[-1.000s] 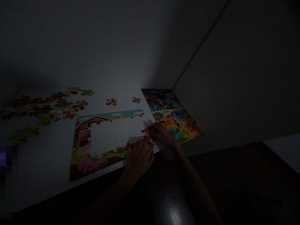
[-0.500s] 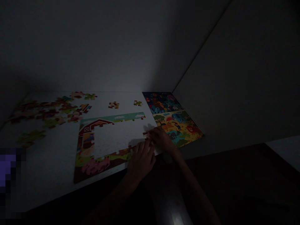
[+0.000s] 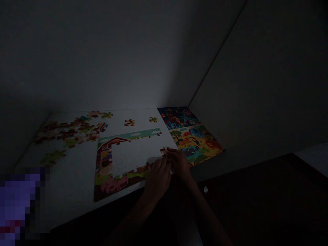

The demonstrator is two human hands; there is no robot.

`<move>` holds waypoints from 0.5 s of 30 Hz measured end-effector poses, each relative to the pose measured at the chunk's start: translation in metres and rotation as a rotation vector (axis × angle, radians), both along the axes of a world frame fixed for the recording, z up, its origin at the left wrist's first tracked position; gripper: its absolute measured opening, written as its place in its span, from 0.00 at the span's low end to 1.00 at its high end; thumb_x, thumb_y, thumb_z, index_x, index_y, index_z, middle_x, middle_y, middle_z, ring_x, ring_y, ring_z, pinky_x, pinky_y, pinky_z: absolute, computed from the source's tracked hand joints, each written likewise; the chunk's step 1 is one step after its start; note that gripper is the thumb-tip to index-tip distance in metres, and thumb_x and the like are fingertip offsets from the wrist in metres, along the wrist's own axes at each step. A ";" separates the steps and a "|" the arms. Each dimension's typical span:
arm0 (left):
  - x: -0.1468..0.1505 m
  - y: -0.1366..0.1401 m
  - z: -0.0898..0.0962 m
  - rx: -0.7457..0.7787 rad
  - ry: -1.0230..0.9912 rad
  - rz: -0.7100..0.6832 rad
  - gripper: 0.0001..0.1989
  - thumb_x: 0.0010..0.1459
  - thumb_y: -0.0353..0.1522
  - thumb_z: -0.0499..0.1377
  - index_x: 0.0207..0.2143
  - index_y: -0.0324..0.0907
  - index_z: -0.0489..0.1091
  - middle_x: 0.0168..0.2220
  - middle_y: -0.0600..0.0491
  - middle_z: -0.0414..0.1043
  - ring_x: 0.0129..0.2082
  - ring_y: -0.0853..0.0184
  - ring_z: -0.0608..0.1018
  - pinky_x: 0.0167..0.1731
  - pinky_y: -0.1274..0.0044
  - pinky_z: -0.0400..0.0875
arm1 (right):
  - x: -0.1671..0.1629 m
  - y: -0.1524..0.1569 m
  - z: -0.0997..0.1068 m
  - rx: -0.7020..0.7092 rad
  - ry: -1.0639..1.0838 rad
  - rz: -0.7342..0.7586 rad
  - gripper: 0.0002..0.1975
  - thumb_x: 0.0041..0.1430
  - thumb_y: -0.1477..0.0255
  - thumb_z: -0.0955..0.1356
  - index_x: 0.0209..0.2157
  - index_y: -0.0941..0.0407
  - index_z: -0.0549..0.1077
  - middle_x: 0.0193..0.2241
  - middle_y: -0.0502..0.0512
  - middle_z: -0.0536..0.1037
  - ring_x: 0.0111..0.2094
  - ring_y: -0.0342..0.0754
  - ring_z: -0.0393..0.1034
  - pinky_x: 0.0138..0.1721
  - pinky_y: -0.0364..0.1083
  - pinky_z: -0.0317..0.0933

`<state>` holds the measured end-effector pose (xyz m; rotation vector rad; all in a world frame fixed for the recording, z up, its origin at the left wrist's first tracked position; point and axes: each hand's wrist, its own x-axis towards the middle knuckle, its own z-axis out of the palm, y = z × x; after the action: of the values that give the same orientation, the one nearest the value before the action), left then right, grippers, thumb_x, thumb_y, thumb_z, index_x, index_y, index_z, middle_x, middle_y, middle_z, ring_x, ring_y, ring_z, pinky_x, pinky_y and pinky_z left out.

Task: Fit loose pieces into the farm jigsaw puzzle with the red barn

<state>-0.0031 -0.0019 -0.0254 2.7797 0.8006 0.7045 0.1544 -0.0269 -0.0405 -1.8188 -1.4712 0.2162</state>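
A farm jigsaw puzzle (image 3: 112,186) lies on the white table, its frame of joined pieces around a bare middle. A barn shows at its left and pink pigs at the lower left. At the lower right corner of the frame, my left hand (image 3: 159,176) lies over the pieces with its fingers stretched forward. Just beside it, my right hand (image 3: 180,164) pinches a puzzle piece (image 3: 164,150) with a pale and dark red print. The fingertips of both hands are close together, and the hands hide that corner of the puzzle.
A heap of loose puzzle pieces (image 3: 74,131) spreads over the left of the table. Two single pieces, one brown and cream (image 3: 129,122) and one green (image 3: 153,119), lie behind the puzzle. Two finished puzzles, a dark one (image 3: 176,116) and a yellow animal one (image 3: 197,141), lie right.
The view has shifted, so the table sits slightly lower and further right. My right hand still pinches the piece, and my left hand remains by the puzzle's lower right corner.
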 end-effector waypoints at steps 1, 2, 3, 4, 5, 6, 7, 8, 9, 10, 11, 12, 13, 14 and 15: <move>-0.004 0.001 -0.001 -0.010 -0.004 -0.015 0.19 0.60 0.24 0.52 0.53 0.37 0.67 0.56 0.44 0.69 0.55 0.57 0.71 0.55 0.62 0.67 | 0.001 0.000 -0.002 0.006 0.004 -0.005 0.15 0.61 0.75 0.65 0.47 0.51 0.78 0.50 0.58 0.78 0.51 0.53 0.71 0.55 0.57 0.63; -0.010 0.002 -0.001 -0.014 -0.004 -0.026 0.19 0.60 0.24 0.52 0.53 0.38 0.67 0.57 0.44 0.69 0.56 0.57 0.71 0.56 0.61 0.66 | 0.002 0.000 -0.003 0.008 0.005 -0.007 0.15 0.61 0.74 0.65 0.46 0.51 0.78 0.49 0.58 0.78 0.51 0.53 0.71 0.54 0.57 0.62; -0.018 0.002 -0.002 -0.011 -0.004 -0.032 0.19 0.61 0.24 0.51 0.53 0.39 0.68 0.57 0.45 0.69 0.57 0.57 0.70 0.57 0.60 0.65 | 0.002 0.000 -0.003 0.008 0.003 -0.006 0.14 0.61 0.74 0.65 0.45 0.51 0.79 0.49 0.58 0.78 0.51 0.53 0.71 0.54 0.56 0.62; -0.027 0.003 -0.002 -0.005 -0.003 -0.034 0.18 0.61 0.24 0.51 0.53 0.39 0.68 0.57 0.46 0.69 0.57 0.58 0.70 0.58 0.60 0.64 | 0.003 0.000 -0.004 0.007 0.000 -0.005 0.14 0.61 0.74 0.65 0.45 0.51 0.79 0.49 0.59 0.78 0.51 0.53 0.71 0.54 0.56 0.62; -0.038 0.003 -0.002 0.000 -0.002 -0.031 0.18 0.62 0.25 0.51 0.53 0.39 0.69 0.57 0.46 0.69 0.58 0.58 0.69 0.59 0.60 0.63 | 0.003 0.000 -0.003 0.007 -0.003 -0.003 0.13 0.61 0.74 0.65 0.44 0.52 0.79 0.49 0.59 0.78 0.50 0.53 0.71 0.54 0.56 0.62; -0.049 0.003 -0.002 0.004 0.000 -0.025 0.18 0.63 0.25 0.50 0.53 0.40 0.69 0.58 0.47 0.69 0.59 0.59 0.69 0.59 0.61 0.64 | 0.003 0.000 -0.003 0.007 -0.006 0.001 0.13 0.61 0.73 0.65 0.44 0.52 0.79 0.49 0.59 0.78 0.50 0.53 0.71 0.54 0.56 0.62; -0.061 0.003 -0.003 0.007 0.002 -0.010 0.18 0.64 0.26 0.50 0.53 0.40 0.69 0.58 0.47 0.69 0.59 0.59 0.69 0.59 0.62 0.65 | 0.003 0.001 -0.002 0.005 -0.009 0.008 0.13 0.62 0.73 0.65 0.44 0.52 0.79 0.49 0.59 0.78 0.50 0.53 0.71 0.54 0.56 0.61; -0.074 0.003 -0.003 0.011 0.003 0.009 0.18 0.64 0.26 0.50 0.53 0.40 0.69 0.58 0.47 0.69 0.59 0.59 0.69 0.58 0.62 0.65 | 0.003 0.001 -0.002 0.005 -0.010 0.012 0.13 0.62 0.73 0.65 0.44 0.52 0.79 0.49 0.58 0.78 0.50 0.53 0.71 0.54 0.56 0.61; -0.087 0.004 -0.004 0.018 0.002 0.029 0.18 0.64 0.27 0.50 0.54 0.40 0.69 0.58 0.46 0.69 0.59 0.59 0.69 0.58 0.62 0.66 | 0.003 0.001 -0.001 0.005 -0.010 0.012 0.13 0.62 0.74 0.65 0.44 0.52 0.79 0.49 0.58 0.78 0.50 0.53 0.71 0.54 0.56 0.61; -0.099 0.004 -0.005 0.027 0.001 0.045 0.18 0.65 0.27 0.50 0.54 0.41 0.70 0.58 0.47 0.69 0.59 0.59 0.70 0.58 0.62 0.66 | 0.002 0.001 -0.001 0.009 -0.010 0.010 0.13 0.61 0.74 0.64 0.44 0.52 0.79 0.48 0.58 0.79 0.49 0.54 0.71 0.53 0.56 0.62; -0.112 0.006 -0.006 0.042 -0.003 0.059 0.18 0.65 0.28 0.49 0.54 0.41 0.70 0.57 0.47 0.70 0.59 0.59 0.70 0.58 0.61 0.66 | 0.002 0.001 -0.001 0.013 -0.011 0.008 0.13 0.61 0.74 0.64 0.43 0.52 0.79 0.48 0.59 0.79 0.49 0.54 0.71 0.53 0.56 0.62; -0.123 0.007 -0.006 0.056 -0.008 0.076 0.18 0.65 0.29 0.49 0.54 0.42 0.70 0.57 0.47 0.70 0.59 0.59 0.70 0.58 0.61 0.66 | 0.001 0.001 -0.002 0.019 -0.013 0.008 0.13 0.61 0.74 0.64 0.43 0.52 0.79 0.48 0.59 0.79 0.49 0.54 0.71 0.52 0.56 0.62; -0.135 0.010 -0.007 0.071 -0.017 0.094 0.17 0.66 0.30 0.49 0.54 0.42 0.70 0.57 0.47 0.70 0.58 0.58 0.70 0.58 0.60 0.65 | 0.001 0.001 -0.003 0.026 -0.019 0.009 0.13 0.61 0.74 0.64 0.43 0.53 0.79 0.47 0.59 0.79 0.49 0.54 0.71 0.52 0.56 0.62; -0.145 0.013 -0.008 0.086 -0.028 0.120 0.17 0.66 0.31 0.49 0.53 0.42 0.70 0.57 0.47 0.70 0.58 0.57 0.71 0.59 0.60 0.65 | 0.001 0.001 -0.003 0.031 -0.028 0.009 0.13 0.61 0.75 0.65 0.42 0.53 0.79 0.47 0.59 0.79 0.49 0.54 0.71 0.52 0.56 0.62; -0.155 0.016 -0.009 0.096 -0.039 0.147 0.17 0.66 0.31 0.49 0.53 0.41 0.71 0.57 0.46 0.70 0.58 0.57 0.70 0.59 0.59 0.65 | 0.001 0.001 -0.004 0.034 -0.039 0.009 0.13 0.60 0.75 0.65 0.42 0.53 0.79 0.47 0.59 0.79 0.49 0.54 0.71 0.52 0.56 0.62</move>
<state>-0.1584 0.0140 -0.0340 2.8029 0.9973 0.8400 0.1552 -0.0262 -0.0449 -1.7990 -1.5015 0.1594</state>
